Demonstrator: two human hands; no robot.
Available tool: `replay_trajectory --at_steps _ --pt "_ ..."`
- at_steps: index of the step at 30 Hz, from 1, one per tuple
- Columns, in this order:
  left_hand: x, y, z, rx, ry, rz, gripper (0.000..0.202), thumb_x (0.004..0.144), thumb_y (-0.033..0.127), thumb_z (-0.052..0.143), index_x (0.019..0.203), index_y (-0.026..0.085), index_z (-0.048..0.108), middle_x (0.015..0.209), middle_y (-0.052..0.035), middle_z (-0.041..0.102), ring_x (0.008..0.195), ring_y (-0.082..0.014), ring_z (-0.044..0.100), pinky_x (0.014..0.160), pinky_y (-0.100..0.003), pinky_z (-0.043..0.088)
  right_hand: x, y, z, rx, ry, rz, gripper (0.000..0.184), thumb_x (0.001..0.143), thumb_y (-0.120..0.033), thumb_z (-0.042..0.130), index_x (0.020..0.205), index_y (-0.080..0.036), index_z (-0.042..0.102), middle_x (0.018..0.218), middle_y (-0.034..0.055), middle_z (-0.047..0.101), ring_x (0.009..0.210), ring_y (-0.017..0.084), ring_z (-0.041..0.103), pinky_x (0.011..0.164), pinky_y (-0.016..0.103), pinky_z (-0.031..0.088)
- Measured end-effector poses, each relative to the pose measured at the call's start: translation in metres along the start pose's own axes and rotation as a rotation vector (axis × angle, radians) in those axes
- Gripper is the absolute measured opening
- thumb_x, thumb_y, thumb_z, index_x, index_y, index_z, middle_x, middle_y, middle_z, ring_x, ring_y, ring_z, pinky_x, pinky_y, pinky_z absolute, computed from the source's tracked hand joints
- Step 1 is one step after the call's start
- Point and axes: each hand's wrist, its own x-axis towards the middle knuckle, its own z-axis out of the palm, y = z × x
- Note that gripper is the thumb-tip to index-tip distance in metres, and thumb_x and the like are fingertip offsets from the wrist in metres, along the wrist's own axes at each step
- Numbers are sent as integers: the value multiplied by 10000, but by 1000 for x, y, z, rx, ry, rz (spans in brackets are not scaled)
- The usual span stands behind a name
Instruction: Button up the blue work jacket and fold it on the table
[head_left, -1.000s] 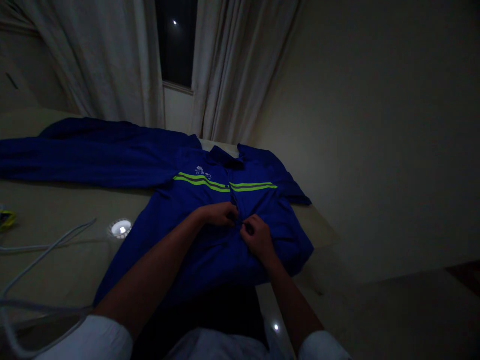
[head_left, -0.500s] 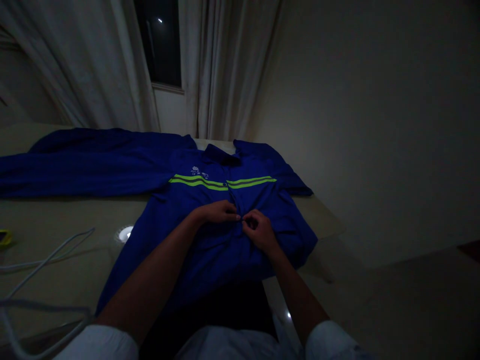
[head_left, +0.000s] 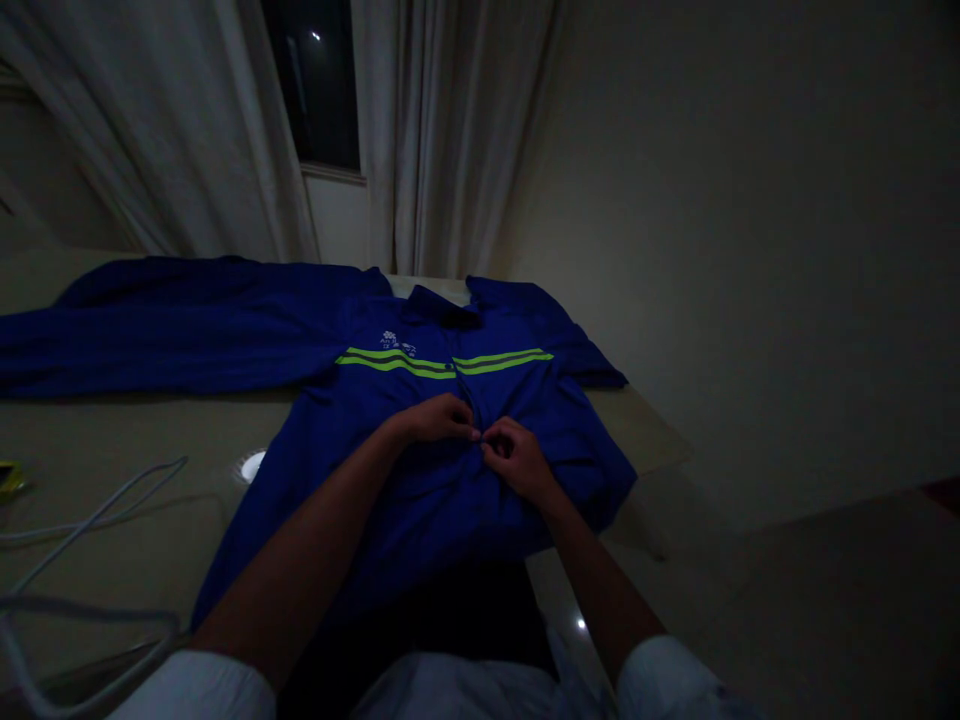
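Observation:
A blue work jacket (head_left: 420, 490) with yellow-green stripes across its chest lies front side up, its collar towards the window. My left hand (head_left: 439, 418) pinches the jacket's front edge, about halfway down the opening. Right beside it, my right hand (head_left: 519, 460) is closed in a pinch on the same front placket, the fingertips of both hands nearly touching. Whatever small part sits between the fingertips is hidden. A dark button (head_left: 448, 367) shows on the placket at stripe height.
The jacket rests on a pale table (head_left: 135, 440). A white cable (head_left: 97, 515) loops over its left side, near a yellow-edged object (head_left: 10, 478). Curtains (head_left: 450, 130) and a dark window (head_left: 319, 80) stand behind; a bare wall (head_left: 712, 250) rises on the right.
My right hand's fingertips have shifted very slightly left, closer to the left hand's. Both hands otherwise keep their place on the jacket front. The view has tilted a little.

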Motion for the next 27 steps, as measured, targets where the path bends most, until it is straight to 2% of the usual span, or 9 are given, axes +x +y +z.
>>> replay_trajectory --at_steps 8,14,21,27 --pt "2 -4 1 37 -3 30 377 840 507 691 743 145 651 657 33 538 621 -113 463 587 -236 337 0 -7 1 -107 29 -53 38 830 -155 676 828 -193 679 791 -9 579 647 123 527 616 256 404" --pt "1 -1 2 40 -15 42 293 844 424 670 764 142 653 685 28 557 646 -122 486 607 -234 365 -1 -12 -1 -138 31 -37 68 823 -171 706 769 -205 682 753 -12 589 659 136 553 617 260 412" --pt "-1 6 -1 9 -60 55 202 825 341 681 762 151 657 707 27 568 676 -130 525 642 -230 390 -2 -12 0 -162 22 -43 33 844 -199 701 831 -209 729 800 5 619 667 137 560 623 263 429" --pt "0 10 -2 41 -75 78 113 796 251 645 743 151 656 702 35 566 694 -128 531 655 -221 395 -2 -16 0 -154 69 -8 36 814 -204 730 840 -203 705 862 12 650 647 125 558 614 254 442"
